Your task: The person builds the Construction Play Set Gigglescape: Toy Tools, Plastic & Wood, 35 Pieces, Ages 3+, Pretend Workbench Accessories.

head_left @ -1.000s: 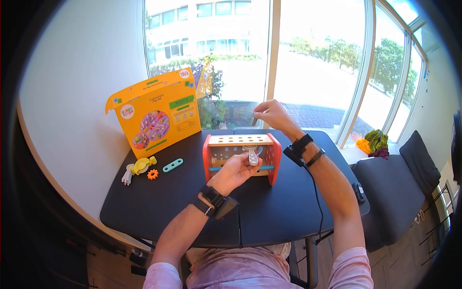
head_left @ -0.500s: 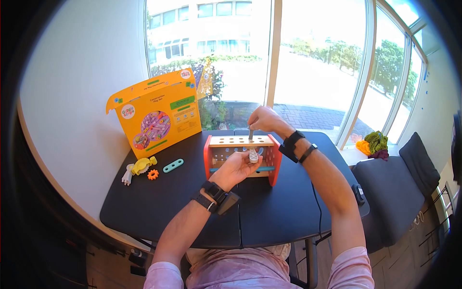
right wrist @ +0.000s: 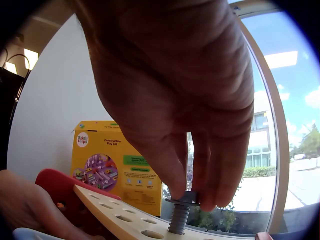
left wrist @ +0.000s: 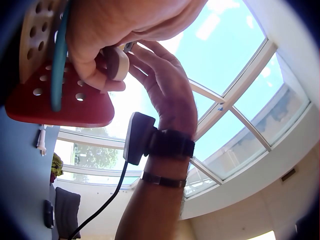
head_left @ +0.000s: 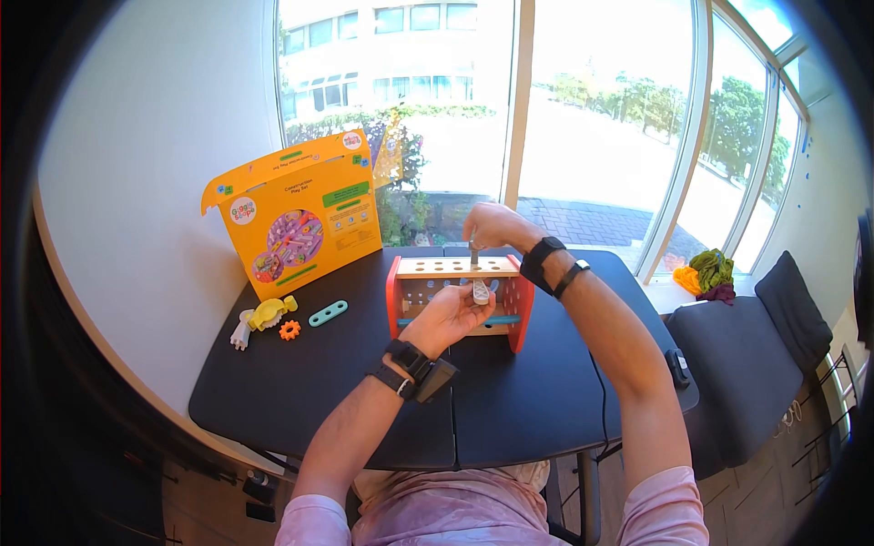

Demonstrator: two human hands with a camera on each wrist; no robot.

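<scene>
The toy bench with red side panels (head_left: 393, 300) and a perforated wooden top (head_left: 437, 266) stands on the black table. My right hand (head_left: 501, 227) pinches the head of a grey screw (right wrist: 179, 218), which stands upright in a hole of the top in the right wrist view. Below the top, in front of the bench, my left hand (head_left: 444, 318) holds a light grey piece (head_left: 481, 292) between thumb and fingers. A blue bar (left wrist: 59, 65) crosses the bench near that hand. Whether the screw meets the grey piece is hidden.
A yellow box (head_left: 319, 218) stands at the back left. Before it lie a yellow piece (head_left: 269, 314), a white piece (head_left: 241, 329), an orange gear (head_left: 289, 329) and a teal strip (head_left: 328, 313). A black device (head_left: 678, 366) sits at the right edge.
My right hand has come down and left from above the bench, bringing the grey screw into the top. My left hand has barely moved, with the grey piece still in it.
</scene>
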